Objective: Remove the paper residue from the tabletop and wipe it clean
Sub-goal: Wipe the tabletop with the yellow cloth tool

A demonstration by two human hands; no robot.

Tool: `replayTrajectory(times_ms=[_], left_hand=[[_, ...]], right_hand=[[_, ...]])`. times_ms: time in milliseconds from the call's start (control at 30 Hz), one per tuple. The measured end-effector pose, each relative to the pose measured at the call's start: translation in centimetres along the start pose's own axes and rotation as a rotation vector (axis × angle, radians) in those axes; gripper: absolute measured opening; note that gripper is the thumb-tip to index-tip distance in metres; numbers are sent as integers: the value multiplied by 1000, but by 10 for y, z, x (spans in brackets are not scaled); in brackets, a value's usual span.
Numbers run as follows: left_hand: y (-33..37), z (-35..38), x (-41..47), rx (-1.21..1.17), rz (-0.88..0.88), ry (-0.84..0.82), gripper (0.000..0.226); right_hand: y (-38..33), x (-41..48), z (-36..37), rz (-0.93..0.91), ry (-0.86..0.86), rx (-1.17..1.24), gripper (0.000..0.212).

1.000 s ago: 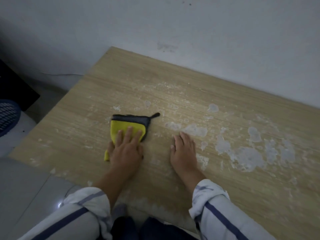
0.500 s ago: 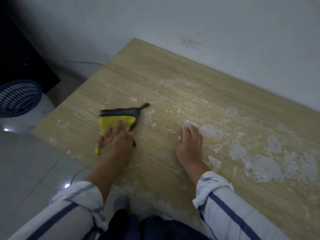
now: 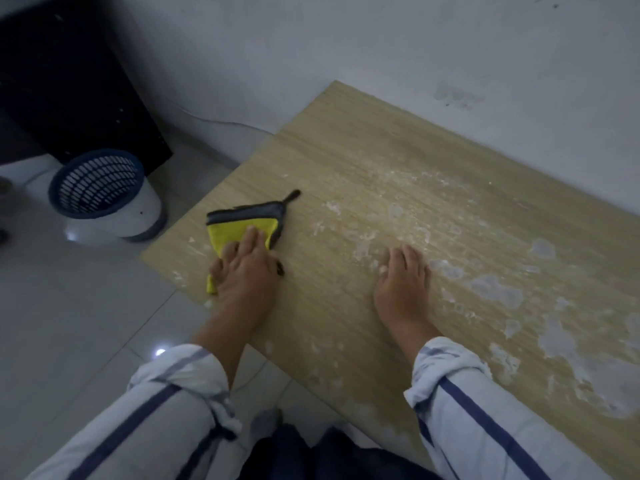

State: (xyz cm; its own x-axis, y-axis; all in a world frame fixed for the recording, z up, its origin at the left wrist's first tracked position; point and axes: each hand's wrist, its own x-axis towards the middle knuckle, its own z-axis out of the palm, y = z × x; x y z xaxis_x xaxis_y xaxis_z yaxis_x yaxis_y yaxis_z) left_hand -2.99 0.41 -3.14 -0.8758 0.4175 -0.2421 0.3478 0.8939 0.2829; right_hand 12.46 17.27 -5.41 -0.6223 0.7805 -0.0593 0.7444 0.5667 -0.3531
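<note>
Edges: the tabletop (image 3: 398,161) is butting against the wall (image 3: 381,39) along its far side; its left corner is jutting over the floor (image 3: 69,323), and its near edge is running just past both wrists.
Room: bare wood is lying open beyond the cloth toward the wall; a bin (image 3: 100,195) is standing on the floor off the left corner, well apart from the table.
Cloth: the cloth (image 3: 242,225), yellow with a grey border and a small loop, is lying flat near the left corner.
Left hand: the left hand (image 3: 246,268) is pressing flat on the cloth, fingers spread.
Right hand: the right hand (image 3: 403,282) is resting flat on the wood, fingers together, holding nothing.
Residue: the residue (image 3: 495,289) is showing as whitish patches and flecks, thin near the right fingertips and thickest toward the right.
</note>
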Motion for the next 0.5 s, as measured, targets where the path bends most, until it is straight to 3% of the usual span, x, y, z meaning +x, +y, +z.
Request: replayTrajectory(times_ms=[67, 167, 233, 300, 400, 500], left_hand=[[7, -5, 6, 24, 41, -2, 50], [35, 14, -34, 84, 391, -115, 55], [29, 25, -59, 109, 487, -180, 57], [1, 18, -48, 111, 415, -161, 56], [-47, -12, 2, 65, 126, -81, 50], [-82, -46, 56, -31, -72, 162, 39]], right_hand=[[-12, 5, 2, 6, 9, 12, 45], [-30, 10, 8, -6, -10, 26, 45], [-37, 10, 13, -7, 1, 9, 45], [-38, 10, 17, -8, 30, -8, 45], [-39, 10, 20, -1, 71, -42, 44], [-40, 11, 23, 20, 81, -57, 45]])
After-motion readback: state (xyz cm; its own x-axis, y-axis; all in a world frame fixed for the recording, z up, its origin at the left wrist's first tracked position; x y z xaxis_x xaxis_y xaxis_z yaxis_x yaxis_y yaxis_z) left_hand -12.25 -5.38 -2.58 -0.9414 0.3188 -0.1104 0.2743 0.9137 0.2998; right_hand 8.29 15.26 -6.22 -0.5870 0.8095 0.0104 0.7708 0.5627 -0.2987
